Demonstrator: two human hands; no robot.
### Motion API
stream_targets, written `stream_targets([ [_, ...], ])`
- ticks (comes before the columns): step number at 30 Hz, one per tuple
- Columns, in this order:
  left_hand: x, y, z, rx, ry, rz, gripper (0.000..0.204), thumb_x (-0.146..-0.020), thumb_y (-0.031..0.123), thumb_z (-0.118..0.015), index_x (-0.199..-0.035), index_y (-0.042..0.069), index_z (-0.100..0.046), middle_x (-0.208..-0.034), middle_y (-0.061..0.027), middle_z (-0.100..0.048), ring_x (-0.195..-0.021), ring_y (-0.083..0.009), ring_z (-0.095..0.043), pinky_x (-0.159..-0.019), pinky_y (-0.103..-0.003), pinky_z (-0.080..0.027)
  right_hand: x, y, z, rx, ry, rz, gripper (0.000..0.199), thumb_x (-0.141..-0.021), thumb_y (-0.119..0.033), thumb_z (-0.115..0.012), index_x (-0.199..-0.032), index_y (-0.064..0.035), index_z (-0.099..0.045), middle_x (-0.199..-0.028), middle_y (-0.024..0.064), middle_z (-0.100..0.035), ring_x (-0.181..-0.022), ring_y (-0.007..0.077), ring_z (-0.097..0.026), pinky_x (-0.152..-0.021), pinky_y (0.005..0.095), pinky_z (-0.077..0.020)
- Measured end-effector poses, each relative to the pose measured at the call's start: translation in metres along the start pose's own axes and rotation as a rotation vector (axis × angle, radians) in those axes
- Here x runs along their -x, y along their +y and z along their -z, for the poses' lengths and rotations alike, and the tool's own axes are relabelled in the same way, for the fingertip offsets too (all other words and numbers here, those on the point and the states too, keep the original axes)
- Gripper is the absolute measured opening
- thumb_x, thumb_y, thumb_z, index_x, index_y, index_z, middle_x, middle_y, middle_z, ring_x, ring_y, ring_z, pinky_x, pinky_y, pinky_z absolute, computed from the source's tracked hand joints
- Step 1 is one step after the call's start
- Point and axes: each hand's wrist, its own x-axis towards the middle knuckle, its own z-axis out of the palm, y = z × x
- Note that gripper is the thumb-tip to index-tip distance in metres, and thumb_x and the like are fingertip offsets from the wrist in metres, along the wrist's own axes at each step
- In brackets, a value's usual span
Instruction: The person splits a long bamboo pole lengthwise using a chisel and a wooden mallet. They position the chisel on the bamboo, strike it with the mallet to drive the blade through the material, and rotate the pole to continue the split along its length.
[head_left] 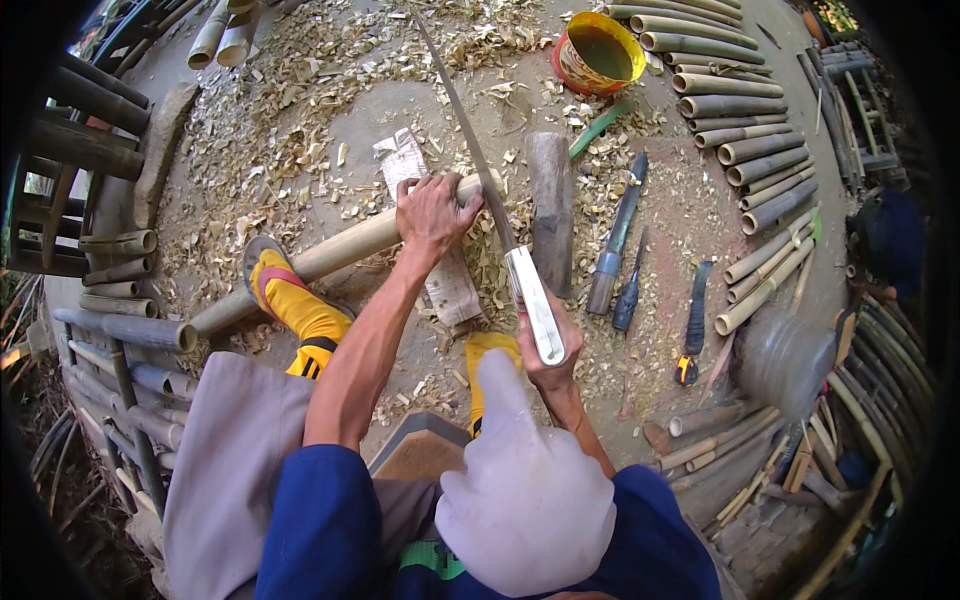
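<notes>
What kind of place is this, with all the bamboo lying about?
Most likely an outdoor bamboo craft workshop. The left hand steadies a bamboo pole while the right hand works a long saw. Shavings cover the ground, and cut bamboo lengths lie stacked nearby.

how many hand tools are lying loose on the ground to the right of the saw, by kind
knives with handles: 3
wooden mallet block: 1
total: 4
The right hand holds the saw; the left hand holds the bamboo pole.
</notes>
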Motion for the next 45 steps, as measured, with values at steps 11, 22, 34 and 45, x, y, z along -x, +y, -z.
stream_targets([
  [11,0.002,0.002,0.0,-0.012,0.031,0.001,0.046,-0.082,0.053,-0.05,-0.104,0.014,-0.063,-0.095,-0.0061,-0.067,-0.089,-0.0205,-0.061,-0.092,-0.04,-0.035,0.093,0.007,0.043,0.325,-0.114,0.006,0.051,-0.071,0.001,-0.061,-0.12,0.0094,-0.051,-0.103,0.0207,-0.064,-0.071,0.024,-0.067,-0.059,0.0301,-0.0528],
  [22,0.001,-0.003,0.002,0.001,0.029,0.003,0.047,-0.081,0.052,-0.05,-0.105,0.014,-0.063,-0.097,-0.0064,-0.067,-0.092,-0.0209,-0.061,-0.091,-0.04,-0.036,0.122,0.01,0.057,0.299,-0.098,-0.024,0.053,-0.072,-0.001,-0.062,-0.123,0.0068,-0.05,-0.092,0.0187,-0.065,-0.064,0.0206,-0.065,-0.056,0.0279,-0.0509],
  [34,0.002,-0.002,-0.001,-0.006,0.012,-0.01,0.048,-0.083,0.051,-0.046,-0.108,0.014,-0.061,-0.098,-0.0069,-0.067,-0.095,-0.0212,-0.061,-0.091,-0.044,-0.035,0.094,-0.023,0.062,0.355,-0.073,0.119,0.047,-0.071,-0.001,-0.063,-0.115,0.0101,-0.054,-0.097,0.0196,-0.065,-0.068,0.0239,-0.067,-0.058,0.0284,-0.0519],
  [45,0.003,0.002,-0.002,-0.044,-0.046,0.011,0.047,-0.082,0.047,-0.046,-0.112,0.014,-0.059,-0.097,-0.0084,-0.065,-0.096,-0.0238,-0.058,-0.092,-0.041,-0.035,0.16,-0.079,0.152,0.367,0.125,0.079,0.037,-0.074,-0.015,-0.071,-0.103,0.0061,-0.06,-0.087,0.0172,-0.066,-0.064,0.023,-0.065,-0.058,0.0316,-0.0512],
])
